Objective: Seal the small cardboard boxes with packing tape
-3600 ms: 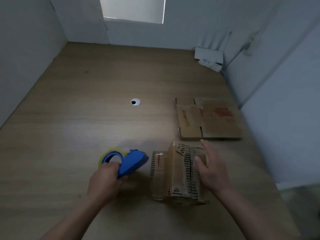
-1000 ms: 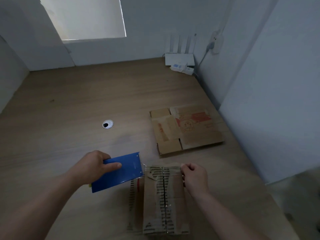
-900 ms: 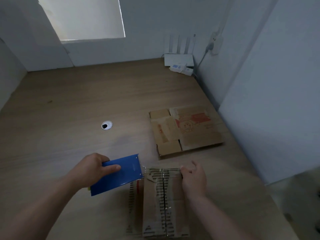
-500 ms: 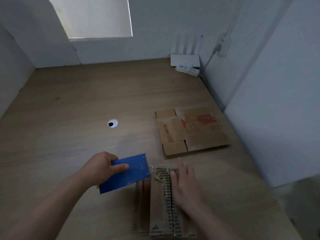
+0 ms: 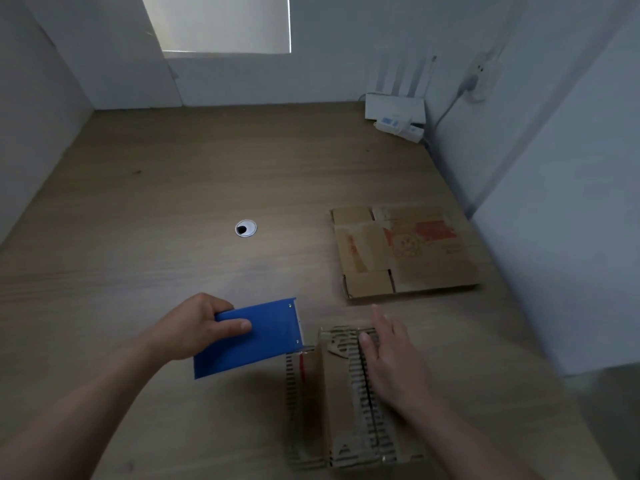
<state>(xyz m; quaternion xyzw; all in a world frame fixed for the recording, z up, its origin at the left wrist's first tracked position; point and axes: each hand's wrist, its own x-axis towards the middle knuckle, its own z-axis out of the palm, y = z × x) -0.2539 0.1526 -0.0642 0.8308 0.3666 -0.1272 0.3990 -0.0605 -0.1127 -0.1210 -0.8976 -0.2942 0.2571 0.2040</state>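
Right hand was a curled pinch at the far edge of the box a second ago and is now flattened out. Its fingers are straight and released, lying palm-down along the top of the small cardboard box, with the fingertips reaching the far edge. The palm lies on the centre seam between the striped flaps and on the right flap. Left hand has barely shifted. Its thumb lies across the flat blue side of the tape dispenser and the other fingers wrap over the back edge, grasping it firmly. The dispenser is tilted, its metal-edged front end just beside the box's far left corner. Something thin and shiny shows at that corner; cannot tell if it is a tape strand joining the two. The tape roll itself is hidden behind the blue side plate. The box sits upright near the front edge of the wooden desk, flaps folded closed, black stripe print and a red mark on its left side. A flattened cardboard box with red print lies beyond it toward the right wall, apart from it. A round cable grommet sits mid-desk, well left of the flat box. In the far right corner are a white router with its antennas up, a power strip just in front of it, and a wall socket with a cable hanging down. A bright window blind is at the top.
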